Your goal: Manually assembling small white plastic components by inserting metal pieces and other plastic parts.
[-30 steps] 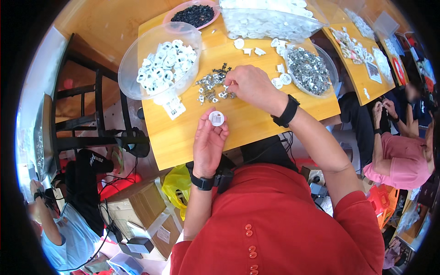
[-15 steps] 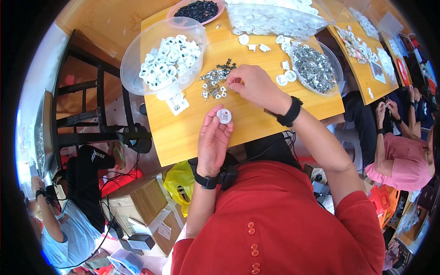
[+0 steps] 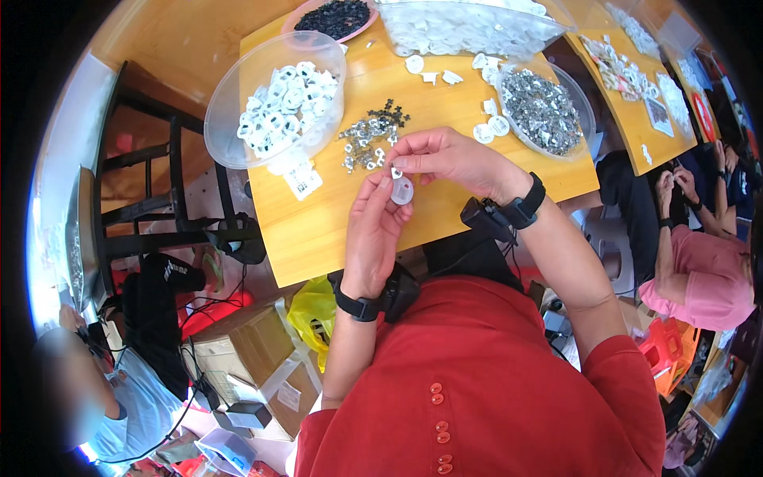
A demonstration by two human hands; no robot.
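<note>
My left hand (image 3: pixel 372 234) pinches a round, translucent white plastic cap (image 3: pixel 403 191) over the table's near edge. Above the cap's far rim, my right hand (image 3: pixel 445 163) is closed on a small shiny metal-looking piece (image 3: pixel 396 172) between thumb and forefinger. Whether that piece touches the cap cannot be told. Just beyond the hands lies a loose pile of small metal pieces (image 3: pixel 362 145), with small black parts (image 3: pixel 389 114) at its far side.
At left stands a clear tub (image 3: pixel 218 119) of white caps. A pink bowl (image 3: pixel 296 22) holds black parts. At right is a round tub (image 3: pixel 586 119) of metal pieces, and a large clear bin (image 3: pixel 469 40) stands at the back. Loose white caps (image 3: pixel 498 126) lie between. Other people sit on both sides.
My right hand has come from the metal pile toward me, to the cap in my left hand, with a small piece in its fingers. The cap has shifted slightly right and away and is tilted.
</note>
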